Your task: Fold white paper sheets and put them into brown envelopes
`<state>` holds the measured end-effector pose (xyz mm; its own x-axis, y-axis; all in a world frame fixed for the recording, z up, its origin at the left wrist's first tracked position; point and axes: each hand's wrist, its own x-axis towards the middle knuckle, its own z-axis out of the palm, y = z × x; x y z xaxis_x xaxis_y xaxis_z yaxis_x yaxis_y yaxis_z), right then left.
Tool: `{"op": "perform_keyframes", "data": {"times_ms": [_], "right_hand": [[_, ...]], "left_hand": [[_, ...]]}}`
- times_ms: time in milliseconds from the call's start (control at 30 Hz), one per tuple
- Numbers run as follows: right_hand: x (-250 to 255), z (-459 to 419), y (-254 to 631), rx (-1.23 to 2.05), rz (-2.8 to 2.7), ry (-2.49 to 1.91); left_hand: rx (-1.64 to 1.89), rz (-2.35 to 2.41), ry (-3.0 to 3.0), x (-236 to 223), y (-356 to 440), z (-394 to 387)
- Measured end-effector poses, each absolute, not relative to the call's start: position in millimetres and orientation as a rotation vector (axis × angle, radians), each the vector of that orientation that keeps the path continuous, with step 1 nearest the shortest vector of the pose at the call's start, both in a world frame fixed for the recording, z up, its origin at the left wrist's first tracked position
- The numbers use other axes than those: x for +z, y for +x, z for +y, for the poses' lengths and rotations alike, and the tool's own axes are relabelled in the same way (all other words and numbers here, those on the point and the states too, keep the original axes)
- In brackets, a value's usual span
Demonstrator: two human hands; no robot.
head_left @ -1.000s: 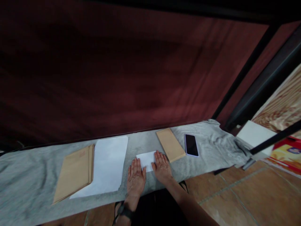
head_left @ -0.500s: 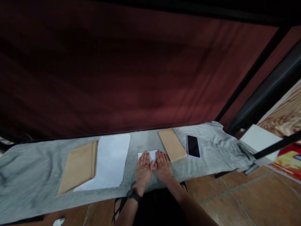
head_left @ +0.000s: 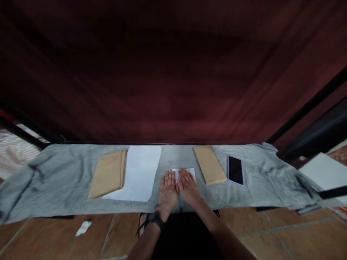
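A small folded white sheet of paper (head_left: 191, 171) lies on the grey cloth, mostly covered by my hands. My left hand (head_left: 168, 189) rests flat at its left side, fingers stretched out and pointing away from me. Flat on the paper's middle lies my right hand (head_left: 188, 187), its fingers extended too. The two thumbs nearly meet. To the left is a stack of larger white paper (head_left: 141, 173), partly under several brown envelopes (head_left: 108, 173). Just right of my hands sit more brown envelopes (head_left: 210, 164), narrower in shape.
A phone (head_left: 235, 170) with a dark screen lies right of the narrow envelopes. The grey cloth (head_left: 265, 177) covers a long narrow bench before a dark red backdrop (head_left: 173, 90). A black bar (head_left: 309, 104) slants at right. A white scrap (head_left: 84, 228) lies on the tiled floor.
The view has turned leftward and levelled, so things appear shifted right. My left hand now lies more at the paper's left edge, and my right hand has slid left over its middle.
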<state>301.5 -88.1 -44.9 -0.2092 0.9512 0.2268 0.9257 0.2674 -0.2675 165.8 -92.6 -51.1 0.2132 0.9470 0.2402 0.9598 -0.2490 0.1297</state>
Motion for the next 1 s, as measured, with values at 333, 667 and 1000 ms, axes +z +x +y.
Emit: {"op": "perform_keyframes", "data": {"times_ms": [333,667,1000], "right_hand": [[-58.5,-104.0,322.3,-0.02,-2.249,-1.764],[-68.6,-132.4,345.7,-0.168,-2.229,-1.672],[-69.7,-132.4,347.2,-0.2,-2.267,-1.681]], "left_hand": [[-0.444,-1.983,-2.424,-45.6,171.0,-96.2],[-0.445,-1.977,-2.474,-34.7,172.8,-101.8],[-0.426,-1.423,-2.926,-19.5,157.2,-125.1]]}}
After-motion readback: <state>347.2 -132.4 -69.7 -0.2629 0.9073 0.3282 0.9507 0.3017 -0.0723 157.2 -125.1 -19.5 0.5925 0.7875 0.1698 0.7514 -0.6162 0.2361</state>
